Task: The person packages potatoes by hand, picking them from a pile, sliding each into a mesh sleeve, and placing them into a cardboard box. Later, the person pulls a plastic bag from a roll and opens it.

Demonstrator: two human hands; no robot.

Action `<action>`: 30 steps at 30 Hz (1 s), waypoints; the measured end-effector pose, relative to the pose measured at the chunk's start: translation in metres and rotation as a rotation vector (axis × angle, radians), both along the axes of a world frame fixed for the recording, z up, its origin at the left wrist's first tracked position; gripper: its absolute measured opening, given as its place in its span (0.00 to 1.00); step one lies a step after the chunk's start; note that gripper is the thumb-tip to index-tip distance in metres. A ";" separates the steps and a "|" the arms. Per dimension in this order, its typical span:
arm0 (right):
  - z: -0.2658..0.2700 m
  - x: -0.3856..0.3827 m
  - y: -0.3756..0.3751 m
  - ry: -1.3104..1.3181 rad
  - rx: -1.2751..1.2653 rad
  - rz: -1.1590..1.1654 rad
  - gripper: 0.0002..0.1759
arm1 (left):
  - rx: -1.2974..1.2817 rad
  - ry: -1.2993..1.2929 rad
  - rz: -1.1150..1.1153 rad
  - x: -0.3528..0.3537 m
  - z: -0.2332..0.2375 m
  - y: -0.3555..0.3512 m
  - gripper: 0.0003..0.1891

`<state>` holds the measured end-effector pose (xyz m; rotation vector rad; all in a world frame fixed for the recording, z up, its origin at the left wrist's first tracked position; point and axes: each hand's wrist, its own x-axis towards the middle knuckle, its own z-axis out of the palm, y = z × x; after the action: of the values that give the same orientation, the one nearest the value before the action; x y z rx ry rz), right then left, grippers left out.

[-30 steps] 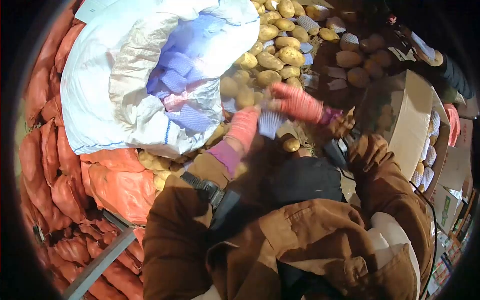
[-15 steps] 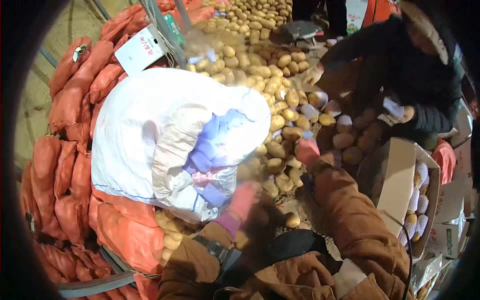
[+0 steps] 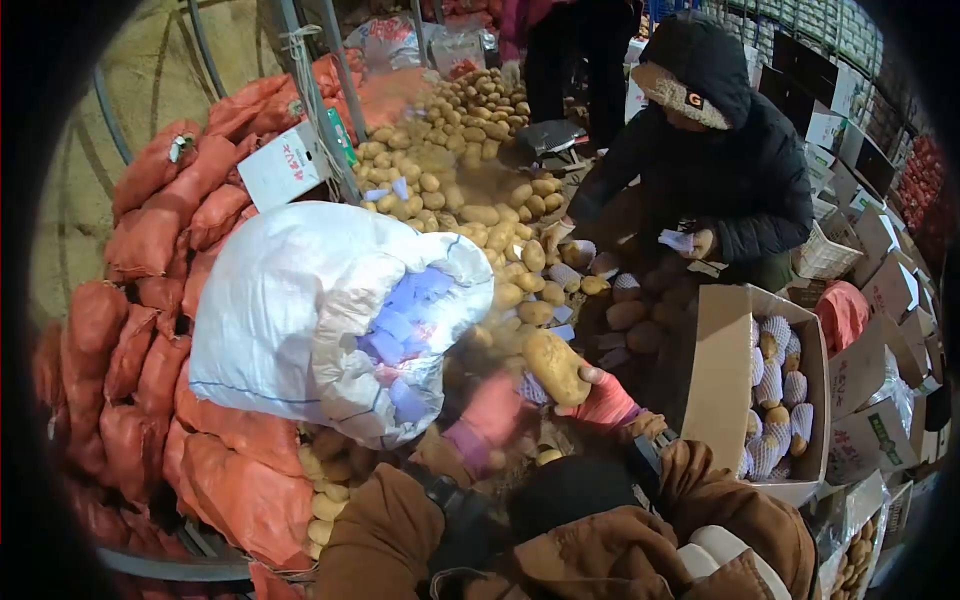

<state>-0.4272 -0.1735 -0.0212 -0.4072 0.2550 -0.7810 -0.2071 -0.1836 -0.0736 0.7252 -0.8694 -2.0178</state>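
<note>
Directly in front of me, my right hand [image 3: 604, 398] in a pink glove grips a large potato [image 3: 553, 366] by its lower right side. My left hand [image 3: 497, 405], also pink-gloved and slightly blurred, is at the potato's lower left. At its fingertips a purple-white foam net sleeve [image 3: 533, 388] touches the potato. Left of the hands stands a big white woven sack [image 3: 290, 310] with its mouth open towards me. Purple foam nets [image 3: 405, 320] fill that mouth. Beyond my hands lies a heap of loose potatoes [image 3: 480, 215].
Netted potatoes fill a cardboard box [image 3: 715, 370] at right. A co-worker in a dark hooded jacket [image 3: 750, 150] crouches beyond it, holding a foam net [image 3: 676, 240]. Red mesh sacks [image 3: 95, 340] are stacked left beside metal bars. A scale [image 3: 553, 137] stands behind the heap.
My right hand has come back from the heap with a large potato. My left hand has moved from beside the sack's mouth to meet it with a foam net. The view has tilted up.
</note>
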 end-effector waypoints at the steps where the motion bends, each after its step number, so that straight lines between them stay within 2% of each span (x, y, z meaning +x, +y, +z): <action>1: 0.025 -0.002 0.008 0.032 -0.066 0.011 0.43 | -0.172 -0.075 0.042 0.006 0.020 0.002 0.16; 3: 0.046 -0.004 0.016 0.157 -0.181 0.004 0.41 | 0.036 0.419 0.075 0.006 0.083 0.019 0.14; 4: 0.050 -0.006 0.019 0.252 -0.230 -0.018 0.41 | 0.120 0.376 0.257 0.002 0.115 0.030 0.06; 7: 0.055 -0.005 0.024 0.635 -0.498 -0.118 0.41 | 0.012 -0.038 0.638 -0.001 0.098 0.026 0.05; 9: 0.061 -0.004 0.032 0.971 -0.649 -0.183 0.43 | -0.206 -0.470 0.746 -0.006 0.093 0.022 0.06; 10: 0.043 -0.006 0.024 1.045 -0.697 -0.217 0.45 | -0.325 -0.684 0.786 -0.008 0.092 0.019 0.07; 13: 0.047 -0.013 0.030 1.273 -0.965 -0.415 0.47 | -0.991 -1.095 0.794 -0.022 0.105 0.025 0.07; 15: 0.089 -0.019 0.052 1.356 -0.750 -0.299 0.49 | -1.451 -1.086 0.634 -0.045 0.127 0.050 0.09; 16: 0.088 -0.022 0.054 1.385 -0.754 -0.354 0.50 | -1.486 -1.008 0.537 -0.057 0.125 0.057 0.09; 18: 0.072 -0.036 0.067 1.451 -0.753 -0.437 0.51 | -1.535 -0.895 0.335 -0.074 0.130 0.073 0.10; 19: 0.067 -0.043 0.073 1.484 -0.763 -0.465 0.50 | -1.348 -0.766 0.191 -0.079 0.128 0.080 0.11; 21: 0.064 -0.055 0.086 1.508 -0.759 -0.557 0.50 | -1.381 -0.796 0.218 -0.081 0.136 0.084 0.13; 24: 0.081 -0.108 0.120 1.490 -0.752 -0.794 0.48 | -0.950 -0.547 0.233 -0.068 0.145 0.087 0.19; 25: 0.089 -0.135 0.131 1.611 -0.790 -0.854 0.44 | -0.971 -0.638 0.284 -0.058 0.146 0.089 0.20; 26: 0.071 -0.172 0.132 1.659 -0.884 -1.016 0.42 | -0.997 -0.742 0.363 -0.047 0.149 0.088 0.22; 27: 0.074 -0.203 0.143 1.843 -0.878 -1.069 0.41 | -1.033 -0.863 0.464 -0.032 0.156 0.084 0.24; 28: 0.078 -0.234 0.154 2.030 -0.852 -1.116 0.41 | -0.992 -0.855 0.532 -0.021 0.150 0.080 0.22; 29: 0.060 -0.265 0.153 2.057 -0.905 -1.202 0.42 | -0.958 -0.840 0.600 -0.012 0.137 0.073 0.20; 30: 0.046 -0.294 0.154 2.389 -0.959 -1.156 0.40 | -1.003 -0.834 0.594 0.000 0.127 0.062 0.18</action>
<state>-0.7211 -0.0198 0.0250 -2.1257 2.5689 -1.0662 -0.2073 -0.1211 0.0531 1.0312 -1.6827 -0.5386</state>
